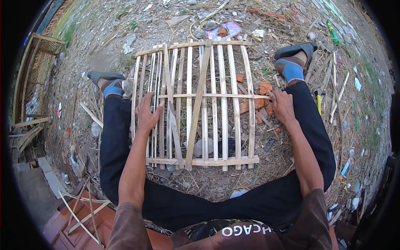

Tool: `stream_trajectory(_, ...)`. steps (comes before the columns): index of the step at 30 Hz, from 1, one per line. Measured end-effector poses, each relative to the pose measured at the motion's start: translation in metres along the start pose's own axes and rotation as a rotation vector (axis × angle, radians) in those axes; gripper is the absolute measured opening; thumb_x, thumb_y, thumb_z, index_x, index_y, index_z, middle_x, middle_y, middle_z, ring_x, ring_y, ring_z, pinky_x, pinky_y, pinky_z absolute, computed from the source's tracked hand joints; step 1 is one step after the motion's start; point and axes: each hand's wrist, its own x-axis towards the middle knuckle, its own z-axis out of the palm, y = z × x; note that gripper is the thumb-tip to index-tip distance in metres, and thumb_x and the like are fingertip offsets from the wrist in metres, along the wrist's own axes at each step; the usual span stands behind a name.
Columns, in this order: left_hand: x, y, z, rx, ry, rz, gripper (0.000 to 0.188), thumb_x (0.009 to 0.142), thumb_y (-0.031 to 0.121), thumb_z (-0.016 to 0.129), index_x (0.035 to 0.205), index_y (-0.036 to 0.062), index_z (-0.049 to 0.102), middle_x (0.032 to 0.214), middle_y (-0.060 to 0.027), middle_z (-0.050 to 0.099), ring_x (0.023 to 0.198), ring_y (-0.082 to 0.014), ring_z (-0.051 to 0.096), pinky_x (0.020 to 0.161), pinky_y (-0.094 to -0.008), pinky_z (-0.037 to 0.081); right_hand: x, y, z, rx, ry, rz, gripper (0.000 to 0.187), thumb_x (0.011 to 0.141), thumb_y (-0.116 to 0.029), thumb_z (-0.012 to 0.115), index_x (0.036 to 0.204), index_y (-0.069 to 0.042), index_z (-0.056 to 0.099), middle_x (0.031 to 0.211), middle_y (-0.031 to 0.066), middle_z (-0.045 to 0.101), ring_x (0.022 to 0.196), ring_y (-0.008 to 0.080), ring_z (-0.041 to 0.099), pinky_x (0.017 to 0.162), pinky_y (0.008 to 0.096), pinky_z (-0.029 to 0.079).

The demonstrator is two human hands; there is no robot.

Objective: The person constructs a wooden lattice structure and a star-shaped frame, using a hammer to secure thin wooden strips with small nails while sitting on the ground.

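a: where is the slatted frame (pixel 223 125) lying?

b: it is lying flat on the littered ground (pixel 216 181), between the person's two outstretched legs (pixel 113 137). pale slats are running from near to far, and a far rail (pixel 166 48) and a near rail (pixel 208 161) are crossing them.

a: what is the left hand (pixel 146 114) doing?

b: it is resting over the slats on the left side. its fingers are spreading apart, gripping nothing, and the thumb is pointing right, near the left end of a thin middle strip (pixel 233 96).

a: and the right hand (pixel 283 107)?

b: it is sitting just beyond the frame's right edge, its curled fingertips gripping the right end of that strip. the strip is running left to right across the middle of the frame.

a: are all the slats standing parallel?

b: no, two slanting slats (pixel 195 125) are leaning toward each other at the near rail.

a: what is lying around?

b: orange brick pieces (pixel 265 88) are lying beside the right hand, some showing between the slats. a hammer (pixel 319 102) with a yellow handle is lying right of the right leg. a green bottle (pixel 332 32) is lying far right, and a reddish-brown panel (pixel 54 231) is lying near left, bearing loose strips (pixel 92 214).
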Motion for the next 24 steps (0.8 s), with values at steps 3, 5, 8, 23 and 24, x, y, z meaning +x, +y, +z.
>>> stream_trajectory(3,-0.003,0.006,0.002,-0.075,-0.028,-0.082,0.085,0.086,0.049,0.068,0.148,0.0041,0.03,0.143,-0.0187,0.046,0.135,-0.0342,0.04,0.11,-0.0532,0.023,0.003,-0.008,0.006,0.003,-0.013,-0.001,0.022,0.1,-0.025,0.05,0.089,-0.009,0.06,0.08,0.0081,0.058,0.08,0.0279,0.054,0.072,0.0415,0.036)
stream_trajectory(5,-0.005,0.005,0.001,-0.089,0.051,-0.02,0.089,0.086,0.046,0.07,0.15,0.0036,0.025,0.147,-0.0222,0.038,0.138,-0.0378,0.033,0.113,-0.0509,0.022,0.014,-0.023,0.016,0.014,0.027,-0.006,0.021,0.1,-0.026,0.05,0.091,-0.008,0.058,0.081,0.0088,0.059,0.081,0.0286,0.054,0.072,0.0425,0.036)
stream_trajectory(8,-0.002,0.004,0.0,-0.081,0.15,0.025,0.09,0.088,0.042,0.069,0.151,0.0006,0.02,0.152,-0.0243,0.024,0.142,-0.0391,0.022,0.118,-0.0472,0.016,0.03,-0.036,0.02,0.076,0.069,0.067,0.018,0.099,-0.023,0.05,0.098,-0.006,0.054,0.08,0.0135,0.06,0.079,0.0345,0.057,0.073,0.0459,0.037)
stream_trajectory(23,-0.013,0.012,-0.006,0.141,0.248,0.039,0.073,0.093,0.034,0.063,0.145,-0.0027,0.029,0.146,-0.0283,0.035,0.137,-0.0427,0.033,0.114,-0.0489,0.026,0.042,-0.024,0.013,0.167,0.14,0.311,0.028,0.095,-0.025,0.059,0.106,0.001,0.059,0.099,0.0189,0.063,0.092,0.0361,0.06,0.082,0.0451,0.045)
stream_trajectory(24,-0.014,0.009,-0.006,0.176,0.271,-0.073,0.071,0.093,0.035,0.062,0.145,-0.003,0.031,0.146,-0.0278,0.036,0.136,-0.0426,0.035,0.113,-0.0491,0.027,0.038,-0.025,0.013,0.164,0.14,0.307,0.028,0.095,-0.025,0.059,0.106,0.001,0.059,0.099,0.0189,0.063,0.092,0.0361,0.06,0.082,0.0451,0.045)
